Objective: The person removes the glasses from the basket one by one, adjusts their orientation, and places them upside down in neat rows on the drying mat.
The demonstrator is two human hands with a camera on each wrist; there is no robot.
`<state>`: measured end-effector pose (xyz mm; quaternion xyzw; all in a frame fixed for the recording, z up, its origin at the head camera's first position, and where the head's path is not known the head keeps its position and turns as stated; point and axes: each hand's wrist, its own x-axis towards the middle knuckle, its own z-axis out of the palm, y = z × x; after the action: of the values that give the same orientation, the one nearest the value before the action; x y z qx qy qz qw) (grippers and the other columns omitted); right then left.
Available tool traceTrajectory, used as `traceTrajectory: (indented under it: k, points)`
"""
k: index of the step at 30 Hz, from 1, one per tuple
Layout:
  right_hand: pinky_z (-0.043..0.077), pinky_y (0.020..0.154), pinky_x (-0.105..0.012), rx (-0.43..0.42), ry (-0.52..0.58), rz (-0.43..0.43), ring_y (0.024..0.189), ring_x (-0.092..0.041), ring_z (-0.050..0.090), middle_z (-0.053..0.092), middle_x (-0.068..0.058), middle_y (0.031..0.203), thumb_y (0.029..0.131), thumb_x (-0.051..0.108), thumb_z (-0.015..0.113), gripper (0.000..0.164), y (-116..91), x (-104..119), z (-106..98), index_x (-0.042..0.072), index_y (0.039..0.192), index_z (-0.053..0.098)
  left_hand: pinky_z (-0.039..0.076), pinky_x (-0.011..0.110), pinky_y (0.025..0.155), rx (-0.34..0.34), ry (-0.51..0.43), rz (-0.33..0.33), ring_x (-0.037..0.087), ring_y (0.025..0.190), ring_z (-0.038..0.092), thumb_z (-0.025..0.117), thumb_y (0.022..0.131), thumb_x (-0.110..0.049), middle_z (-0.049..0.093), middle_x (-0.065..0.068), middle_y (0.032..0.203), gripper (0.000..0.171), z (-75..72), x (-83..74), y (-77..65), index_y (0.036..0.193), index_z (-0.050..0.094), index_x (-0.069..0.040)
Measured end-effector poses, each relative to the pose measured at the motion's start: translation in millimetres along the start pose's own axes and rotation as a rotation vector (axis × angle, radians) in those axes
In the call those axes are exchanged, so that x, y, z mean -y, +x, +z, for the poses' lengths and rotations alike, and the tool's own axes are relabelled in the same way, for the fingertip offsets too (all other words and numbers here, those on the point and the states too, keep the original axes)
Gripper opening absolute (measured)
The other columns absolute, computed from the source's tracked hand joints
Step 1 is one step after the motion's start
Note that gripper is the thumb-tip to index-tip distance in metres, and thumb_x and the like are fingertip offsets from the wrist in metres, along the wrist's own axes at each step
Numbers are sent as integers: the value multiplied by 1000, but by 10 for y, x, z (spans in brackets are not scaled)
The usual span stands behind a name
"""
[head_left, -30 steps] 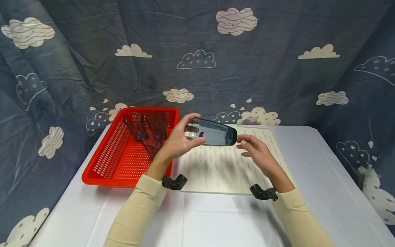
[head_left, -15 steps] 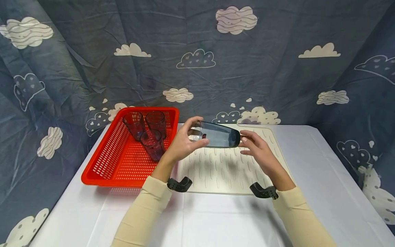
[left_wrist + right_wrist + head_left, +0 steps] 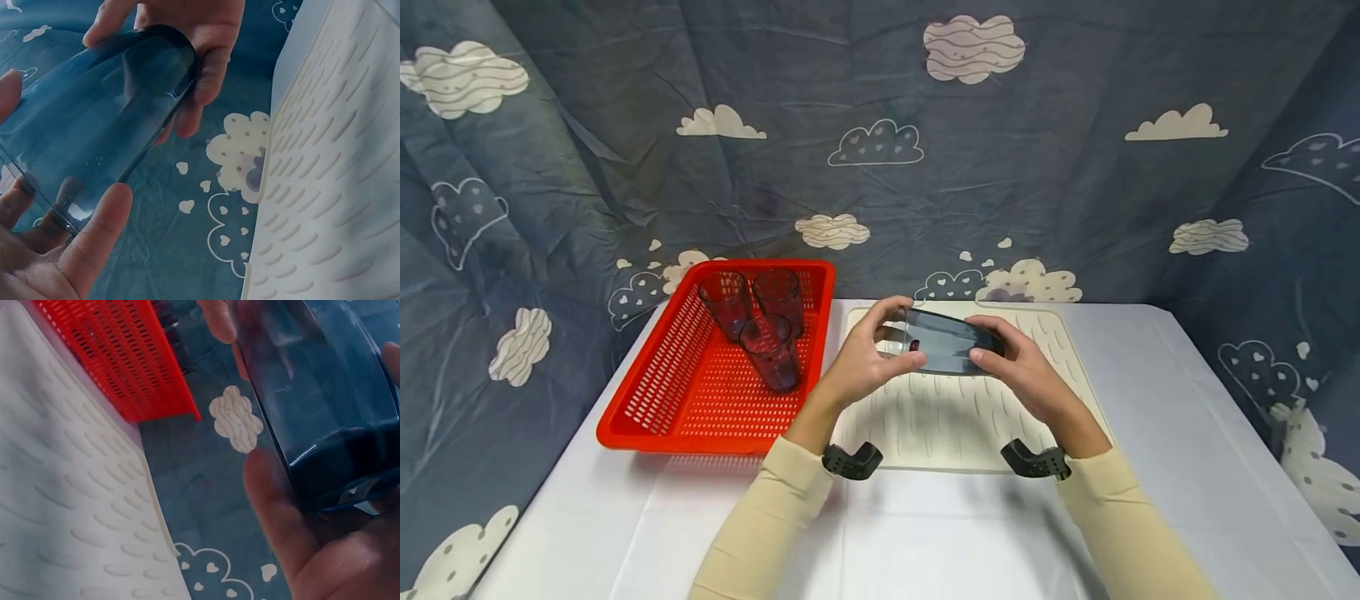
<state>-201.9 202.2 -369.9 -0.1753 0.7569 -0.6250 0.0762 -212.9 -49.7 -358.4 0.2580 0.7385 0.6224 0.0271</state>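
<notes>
A blue-tinted drinking glass [image 3: 951,342] lies sideways in the air over the cream mat, its mouth to the left and its thick base to the right. My left hand [image 3: 868,354] grips it around the rim end, thumb on the near side. Around the base end, my right hand [image 3: 1026,367] holds it with the thumb in front and fingers behind. In the left wrist view the glass [image 3: 106,119] spans between both hands. The right wrist view shows its dark base [image 3: 350,462] against my right palm.
A red plastic basket [image 3: 647,400] stands at the left with three tinted glasses [image 3: 771,354] upright or slightly tilted inside. Under the hands lies a cream ridged mat [image 3: 925,433] on a white-covered table [image 3: 1165,400]. A dark cloud-patterned cloth [image 3: 1037,167] hangs behind.
The left hand has carried the glass a little right and toward me. The right hand, earlier with fingertips near the base, now wraps around that end.
</notes>
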Motion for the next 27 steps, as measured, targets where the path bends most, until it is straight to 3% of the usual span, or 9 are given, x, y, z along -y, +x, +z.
traceTrajectory:
  k: [12,21,27]
  points:
    - [58,84,-27,48,42,-26,107,-15,59,36,-21,141,97,8,60,56,-1,6,20,7,148,36,60,39,84,-22,-60,-12,33,111,57,69,83,-9,49,18,134,66,-18,26,-37,143,41,-11]
    - [58,82,-22,-59,-3,-107,109,-11,57,42,-8,137,90,3,69,63,-57,-6,24,3,146,40,58,37,86,27,-74,9,33,113,57,66,86,-9,48,19,135,66,-13,27,-17,144,37,-9]
    - [55,84,-16,-71,-61,-121,107,-8,58,44,-7,136,89,3,71,65,-93,50,-13,2,146,39,56,31,88,52,-130,30,32,116,56,64,86,-4,45,20,137,67,30,38,-2,145,34,-6]
